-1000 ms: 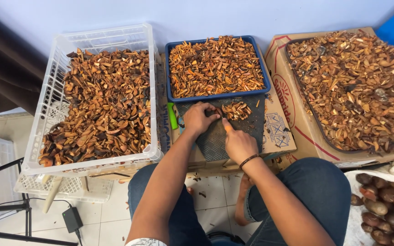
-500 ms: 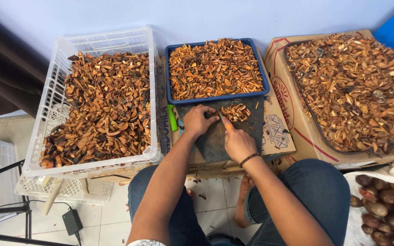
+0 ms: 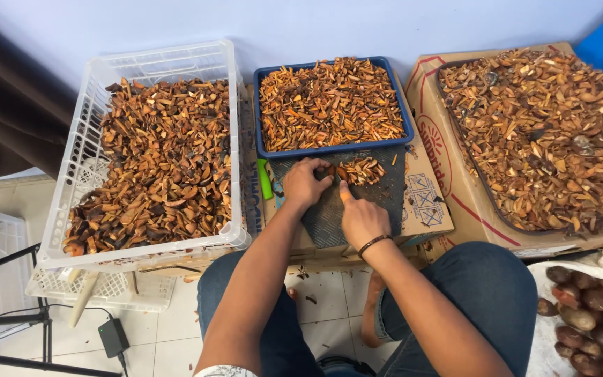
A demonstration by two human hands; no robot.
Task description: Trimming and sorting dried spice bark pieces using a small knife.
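A flattened brown cardboard box lies under the dark mat in the middle, its flap bearing small black printed handling symbols in squares. To its right, a larger tan cardboard carton stands open-topped and filled with brown chips; its near side carries red printed lines and a round red emblem. No screens or signs appear.
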